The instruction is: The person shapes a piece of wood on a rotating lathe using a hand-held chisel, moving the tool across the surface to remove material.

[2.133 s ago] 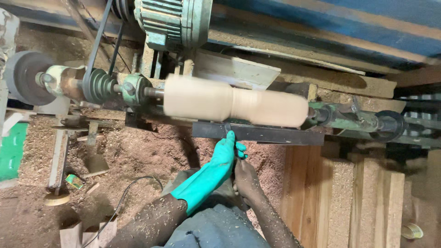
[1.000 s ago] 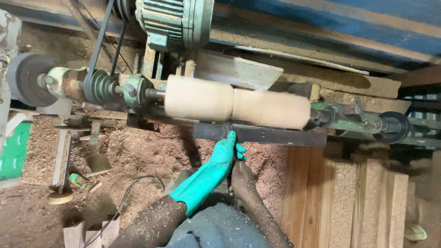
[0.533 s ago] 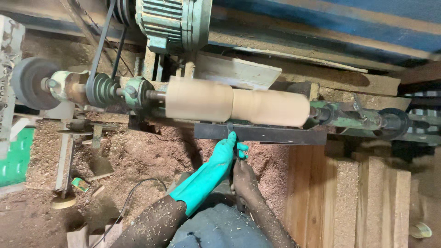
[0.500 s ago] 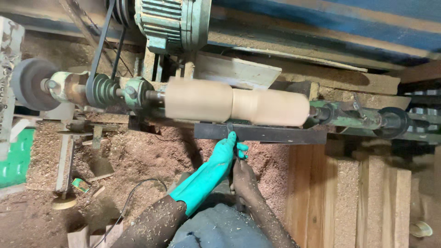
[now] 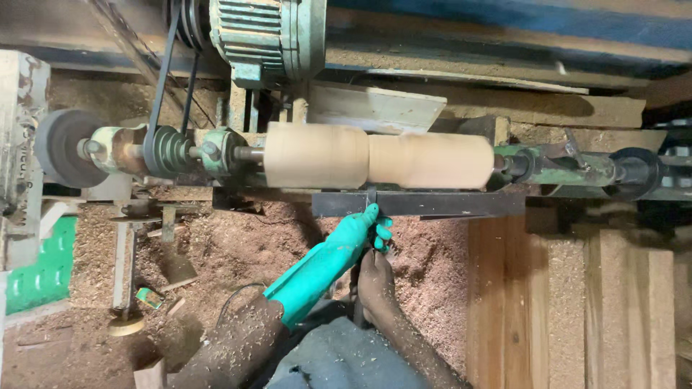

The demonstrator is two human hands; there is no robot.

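Blank (image 5: pixel 378 156) on the lathe showed one shallow waist mid-length, otherwise plain; left hand (image 5: pixel 360 230) and right hand (image 5: pixel 375 277) gripped a chisel (image 5: pixel 370 199) below it.

Teal glove on left hand (image 5: pixel 358 233)

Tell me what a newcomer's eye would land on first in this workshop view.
First, the pale wooden cylinder mounted across the lathe at centre, with a narrow waist cut near its middle. Next, the left hand in a bright green glove, up at the dark tool rest just below the wood, with the bare right hand close behind it. Reddish sawdust lies heaped underneath.
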